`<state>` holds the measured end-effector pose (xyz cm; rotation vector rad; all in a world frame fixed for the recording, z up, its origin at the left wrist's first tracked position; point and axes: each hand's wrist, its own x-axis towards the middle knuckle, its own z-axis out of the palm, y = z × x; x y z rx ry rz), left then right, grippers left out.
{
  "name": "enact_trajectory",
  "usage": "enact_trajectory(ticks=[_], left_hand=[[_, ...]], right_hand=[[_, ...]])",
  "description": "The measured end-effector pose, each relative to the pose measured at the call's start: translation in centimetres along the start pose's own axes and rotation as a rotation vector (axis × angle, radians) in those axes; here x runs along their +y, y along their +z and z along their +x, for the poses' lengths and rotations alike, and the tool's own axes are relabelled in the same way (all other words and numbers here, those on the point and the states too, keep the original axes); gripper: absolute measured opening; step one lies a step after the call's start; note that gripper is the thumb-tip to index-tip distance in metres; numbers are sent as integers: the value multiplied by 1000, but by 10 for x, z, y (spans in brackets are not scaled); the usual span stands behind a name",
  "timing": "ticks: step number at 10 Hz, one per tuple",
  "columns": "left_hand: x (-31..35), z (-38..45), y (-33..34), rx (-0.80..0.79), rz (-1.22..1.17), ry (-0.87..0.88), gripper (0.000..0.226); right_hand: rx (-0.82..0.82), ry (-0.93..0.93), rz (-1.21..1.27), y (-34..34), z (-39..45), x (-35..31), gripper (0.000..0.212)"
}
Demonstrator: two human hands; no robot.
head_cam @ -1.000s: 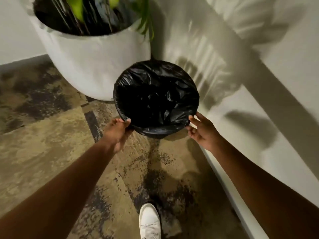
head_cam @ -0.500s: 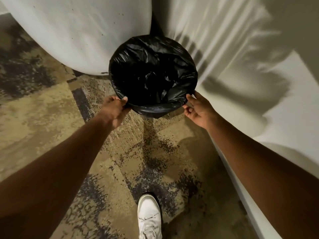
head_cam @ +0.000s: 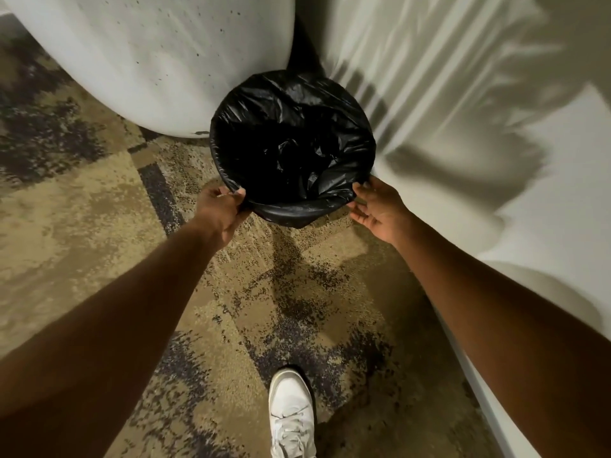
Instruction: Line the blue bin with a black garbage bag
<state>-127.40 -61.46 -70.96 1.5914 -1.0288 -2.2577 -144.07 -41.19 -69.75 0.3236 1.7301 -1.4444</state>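
Note:
A round bin stands on the carpet between a big white planter and the wall. The black garbage bag (head_cam: 291, 127) covers the bin's inside and folds over its rim, so no blue shows. My left hand (head_cam: 220, 209) pinches the bag's folded edge at the near left of the rim. At the near right of the rim, my right hand (head_cam: 377, 206) has its fingertips on the bag's edge, palm turned up and fingers partly spread.
The large white planter (head_cam: 158, 61) touches or nearly touches the bin's far left side. A white wall (head_cam: 463, 110) with a baseboard runs along the right. My white shoe (head_cam: 291, 414) stands on the patterned carpet (head_cam: 82, 209) near the bottom.
The view has come closer and tilted down, so the planter's top and plant left the frame. Both hands stayed at the near rim, and the right hand's fingertips now touch the bag's edge.

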Motion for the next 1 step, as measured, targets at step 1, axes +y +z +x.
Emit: enact_trajectory(ticks=[1], left_hand=[[0,-13,4,128,175,32,45]], right_hand=[[166,-53,-130,7,-9,-2,47]])
